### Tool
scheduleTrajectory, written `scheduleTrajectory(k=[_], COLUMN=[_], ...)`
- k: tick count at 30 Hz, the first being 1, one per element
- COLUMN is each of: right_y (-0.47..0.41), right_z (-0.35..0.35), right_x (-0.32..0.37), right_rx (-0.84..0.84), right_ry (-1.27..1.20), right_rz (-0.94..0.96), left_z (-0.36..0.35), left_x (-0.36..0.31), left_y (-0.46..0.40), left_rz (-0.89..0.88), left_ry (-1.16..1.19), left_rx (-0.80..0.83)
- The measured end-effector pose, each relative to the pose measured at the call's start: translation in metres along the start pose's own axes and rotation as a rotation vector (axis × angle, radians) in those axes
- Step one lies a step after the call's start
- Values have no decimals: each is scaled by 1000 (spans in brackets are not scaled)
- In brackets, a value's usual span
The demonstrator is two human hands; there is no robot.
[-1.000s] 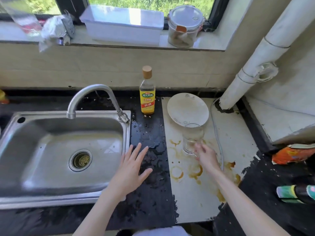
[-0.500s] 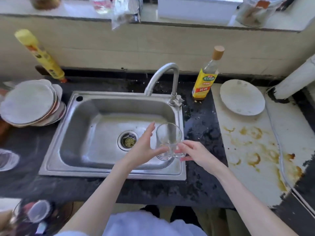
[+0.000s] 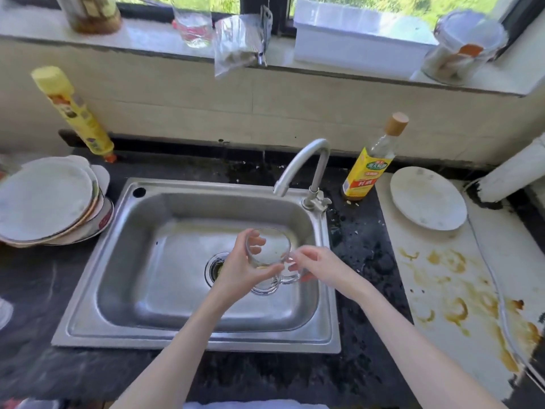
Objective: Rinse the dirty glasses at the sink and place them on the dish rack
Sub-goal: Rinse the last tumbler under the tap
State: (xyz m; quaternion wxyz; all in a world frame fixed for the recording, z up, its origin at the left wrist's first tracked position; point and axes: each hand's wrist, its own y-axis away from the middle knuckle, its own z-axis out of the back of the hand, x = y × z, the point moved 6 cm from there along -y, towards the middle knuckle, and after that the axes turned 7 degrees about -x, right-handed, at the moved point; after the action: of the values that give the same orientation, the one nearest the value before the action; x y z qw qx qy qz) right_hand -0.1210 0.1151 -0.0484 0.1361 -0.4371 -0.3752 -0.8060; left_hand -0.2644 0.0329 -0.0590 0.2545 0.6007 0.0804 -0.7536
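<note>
A clear glass mug [image 3: 267, 261] is held over the steel sink [image 3: 165, 219] by both hands, left hand [image 3: 240, 268] wrapped round it, handle pinched by the right hand [image 3: 321, 268].

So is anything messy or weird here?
Yes. Brown ring stains are dried all over the white counter right of the sink, like marks left by wet cups. The white plate there looks smudged too.

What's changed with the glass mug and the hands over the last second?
The glass mug went from the stained counter to above the sink. The right hand carried it by the handle; the left hand, open before, now grips its body. The faucet stays off.
</note>
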Motion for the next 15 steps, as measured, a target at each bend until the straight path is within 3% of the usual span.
scheduleTrajectory(k=[4, 5, 9, 15], right_y=[-35, -44, -76, -75], right_z=[58, 68, 75, 63], right_x=[8, 8, 1, 2], right_rx=[-493, -546, -470, -603], right_ry=[174, 233, 318, 388], right_rz=[56, 46, -37, 99], left_z=[-1, -1, -1, -4], left_x=[3, 4, 12, 27], left_y=[-23, -29, -45, -52], left_rz=[14, 7, 5, 43], left_ry=[-41, -62, -102, -81], left_rx=[19, 33, 59, 82])
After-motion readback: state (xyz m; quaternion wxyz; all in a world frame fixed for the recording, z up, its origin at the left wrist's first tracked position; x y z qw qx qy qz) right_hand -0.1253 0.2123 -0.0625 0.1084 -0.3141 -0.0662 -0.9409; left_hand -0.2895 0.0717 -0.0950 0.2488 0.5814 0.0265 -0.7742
